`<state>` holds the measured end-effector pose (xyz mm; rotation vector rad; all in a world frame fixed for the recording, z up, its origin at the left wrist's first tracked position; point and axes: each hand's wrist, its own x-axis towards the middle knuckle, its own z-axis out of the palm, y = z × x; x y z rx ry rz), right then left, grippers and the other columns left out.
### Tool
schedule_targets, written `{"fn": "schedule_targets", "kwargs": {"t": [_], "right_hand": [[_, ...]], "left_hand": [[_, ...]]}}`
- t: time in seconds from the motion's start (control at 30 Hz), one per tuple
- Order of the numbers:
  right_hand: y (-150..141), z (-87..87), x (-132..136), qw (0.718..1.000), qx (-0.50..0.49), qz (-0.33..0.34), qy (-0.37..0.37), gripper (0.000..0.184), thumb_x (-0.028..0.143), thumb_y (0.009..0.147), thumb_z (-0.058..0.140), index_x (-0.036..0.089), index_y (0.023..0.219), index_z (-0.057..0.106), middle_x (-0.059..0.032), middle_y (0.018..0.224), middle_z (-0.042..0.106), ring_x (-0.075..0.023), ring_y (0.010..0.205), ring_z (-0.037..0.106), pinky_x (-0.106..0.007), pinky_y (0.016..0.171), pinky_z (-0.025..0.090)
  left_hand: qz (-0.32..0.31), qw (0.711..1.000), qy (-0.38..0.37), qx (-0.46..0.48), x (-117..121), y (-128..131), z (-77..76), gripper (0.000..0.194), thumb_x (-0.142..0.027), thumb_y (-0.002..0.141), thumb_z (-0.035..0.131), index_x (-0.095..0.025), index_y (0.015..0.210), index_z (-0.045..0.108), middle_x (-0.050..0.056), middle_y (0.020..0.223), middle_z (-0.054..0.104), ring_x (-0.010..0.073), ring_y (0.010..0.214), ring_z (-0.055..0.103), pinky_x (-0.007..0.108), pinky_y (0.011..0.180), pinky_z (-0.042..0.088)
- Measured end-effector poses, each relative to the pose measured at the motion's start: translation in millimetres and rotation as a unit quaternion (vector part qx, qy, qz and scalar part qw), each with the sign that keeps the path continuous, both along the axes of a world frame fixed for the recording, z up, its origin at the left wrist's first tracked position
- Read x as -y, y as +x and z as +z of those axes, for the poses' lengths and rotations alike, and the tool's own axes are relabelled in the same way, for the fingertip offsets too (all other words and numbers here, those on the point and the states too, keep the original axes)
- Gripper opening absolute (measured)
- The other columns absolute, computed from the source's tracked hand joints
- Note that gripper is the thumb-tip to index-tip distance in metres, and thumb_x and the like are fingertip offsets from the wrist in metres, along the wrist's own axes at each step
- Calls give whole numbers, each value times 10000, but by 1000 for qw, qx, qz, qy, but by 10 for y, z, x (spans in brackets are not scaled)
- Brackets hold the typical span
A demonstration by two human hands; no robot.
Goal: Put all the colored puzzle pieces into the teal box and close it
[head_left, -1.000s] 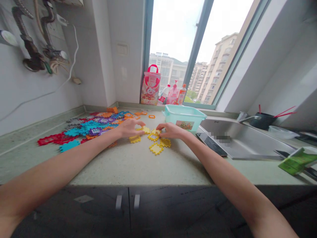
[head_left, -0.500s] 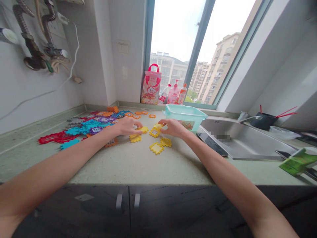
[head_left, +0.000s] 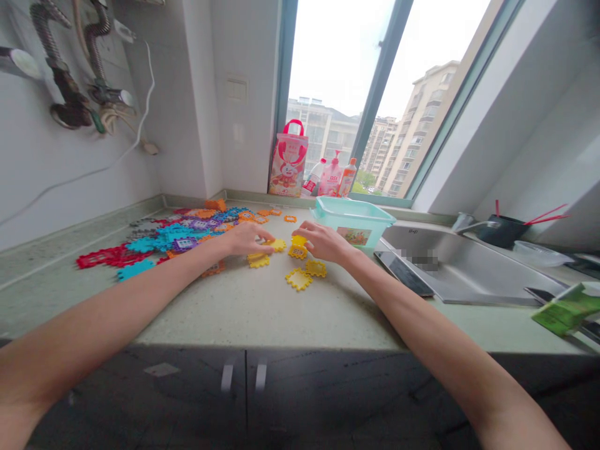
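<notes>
My left hand [head_left: 246, 240] is at the middle of the counter, its thumb and fingers closed at the edge of a yellow interlocking tile [head_left: 280, 245] with toothed edges. Another yellow tile [head_left: 258, 260] lies just under that hand. Across a small gap, my right hand [head_left: 325, 242] pinches a yellow interlocking tile [head_left: 297, 251] that stands tilted, with a window-like grid on its face. Its fingertips cover part of the upper edge. Nearer to me, two more yellow tiles lie flat: an open frame [head_left: 299, 280] and a smaller one [head_left: 315, 269].
A heap of red, blue, purple and orange tiles [head_left: 173, 237] spreads to the left. Behind my right hand stands a mint plastic bin [head_left: 379, 224]. A phone [head_left: 404, 274] lies by the steel sink [head_left: 473, 281]. Bottles [head_left: 330, 178] and a pink bag [head_left: 289, 164] line the windowsill.
The yellow tile at my right hand has tipped up, so its gridded face now points more toward me. My left hand stays at its tile. The whole view has shifted slightly.
</notes>
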<state>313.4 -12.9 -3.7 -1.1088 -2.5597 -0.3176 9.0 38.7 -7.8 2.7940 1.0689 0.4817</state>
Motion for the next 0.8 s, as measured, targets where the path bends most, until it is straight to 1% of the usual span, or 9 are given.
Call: {"fn": "schedule_targets", "kwargs": {"t": [0.1,0.17,0.23,0.33,0.4,0.47,0.6,0.7,0.8], "right_hand": [[-36,14,51,998,-50,19,-27,514,86,925,615,252,1406,686,-66,1150,782,-211,1001,730,-320,921,547],[-40,21,74,993,-96,38,-65,495,132,922,628,236,1404,680,-29,1003,802,-183,890,737,-306,897,548],[-30,25,78,984,-140,50,-96,473,181,932,630,224,1400,682,-19,951,806,-171,846,742,-297,874,555],[-7,15,52,982,-163,31,-94,402,288,962,665,229,1356,718,-53,1051,822,-197,950,762,-322,906,564],[7,-6,25,986,-140,4,-90,392,386,962,718,222,1318,747,-100,1197,812,-244,1074,759,-367,976,559],[17,-32,1,988,-105,-17,-114,404,458,956,750,217,1280,776,-126,1269,799,-282,1129,754,-397,1013,552],[20,-60,-22,984,-89,-35,-151,300,413,954,765,234,1188,820,-87,1153,836,-271,1042,782,-364,956,564],[10,-41,-11,988,-93,-32,-117,297,364,911,810,227,1174,815,-85,1121,834,-258,1018,779,-350,931,563],[-2,-17,9,990,-98,-23,-95,294,402,904,829,221,1134,805,-91,1106,824,-244,1016,766,-340,913,556]], "left_hand": [[-5,1000,-17,13,-15,-7,-12,517,-676,891,699,-310,1225,846,16,1245,818,251,1132,746,287,975,533],[-4,1000,-23,21,-24,-10,-23,529,-680,888,706,-308,1239,840,22,1247,817,252,1132,744,289,979,534],[-2,999,-25,22,-30,-11,-30,544,-688,887,707,-305,1250,836,30,1242,817,252,1127,743,293,988,532],[2,1000,-23,20,-34,-9,-31,558,-695,880,709,-295,1248,838,37,1243,816,257,1134,741,295,990,533],[0,1000,-22,20,-34,-7,-26,549,-687,881,708,-292,1238,842,33,1245,816,253,1137,741,288,988,534],[-3,1000,-20,17,-33,-7,-21,533,-676,887,707,-291,1228,846,29,1247,816,246,1139,742,280,989,533],[-5,1000,-18,15,-29,-9,-19,519,-663,891,713,-287,1220,852,30,1250,817,246,1141,744,277,986,534],[-7,1000,-20,23,-29,-6,-27,527,-661,885,719,-271,1214,854,35,1234,822,250,1125,749,283,970,538],[-9,999,-26,33,-33,-3,-34,527,-655,876,727,-260,1199,857,37,1208,829,247,1112,754,284,952,539]]}}
